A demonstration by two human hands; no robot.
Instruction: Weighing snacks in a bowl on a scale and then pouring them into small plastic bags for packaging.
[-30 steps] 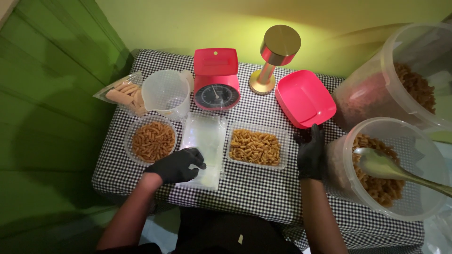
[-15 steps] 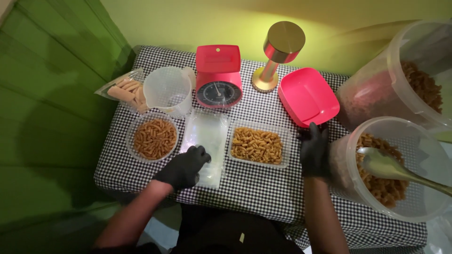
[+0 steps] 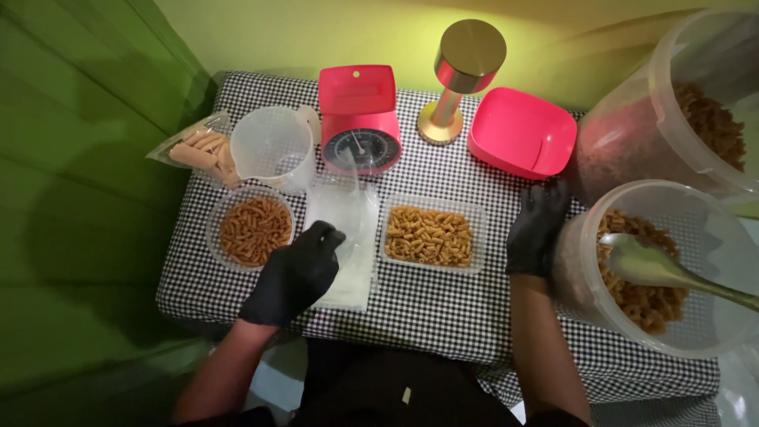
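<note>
Two gloved hands, left hand [image 3: 296, 273] fingers pinching clear plastic bags [image 3: 341, 237], right hand [image 3: 536, 229] fingers spread beside big tub [image 3: 577, 277].

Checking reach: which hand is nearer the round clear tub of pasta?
Left. The left hand lies just right of the round clear tub; the right hand is far right.

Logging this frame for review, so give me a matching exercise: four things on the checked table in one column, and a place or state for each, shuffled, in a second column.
Things:
1. left hand
2. right hand
3. metal spoon
4. red kitchen scale

Places or states:
A. lying in the near clear bucket of pasta
B. at the table's far edge, beside the clear measuring jug
C. resting on the clear plastic bags between two pasta containers
D. against the near bucket's left wall

Pairs: 1-C, 2-D, 3-A, 4-B
</note>
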